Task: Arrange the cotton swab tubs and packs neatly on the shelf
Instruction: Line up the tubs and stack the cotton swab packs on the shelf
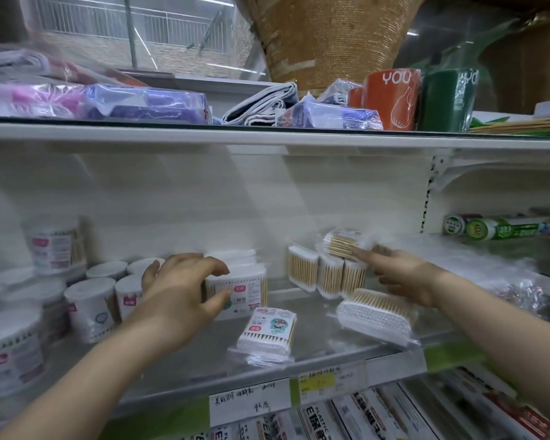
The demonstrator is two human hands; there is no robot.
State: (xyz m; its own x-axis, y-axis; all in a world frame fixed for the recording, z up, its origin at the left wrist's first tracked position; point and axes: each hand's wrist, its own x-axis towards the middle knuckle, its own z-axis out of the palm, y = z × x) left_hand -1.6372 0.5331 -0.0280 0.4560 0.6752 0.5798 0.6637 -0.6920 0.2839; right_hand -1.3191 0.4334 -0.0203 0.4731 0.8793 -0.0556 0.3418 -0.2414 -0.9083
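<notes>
Shelf [315, 350] holds white tubs [89, 300] at nine o'clock. Left hand [175, 290] curls its fingers [216, 268] round an upright pack [242, 290] at centre; right hand [404, 274], at two o'clock, lays straight fingers against a tilted pack [340, 242] atop a standing row of packs [324, 274].

Colours recorded on stocked goods.
White tubs [89, 304] with pink labels are noted; tan sticks and white tips are seen in the packs [302, 268]; an orange mug [391, 96] is lettered white; a green mug [448, 100] is noted.
</notes>
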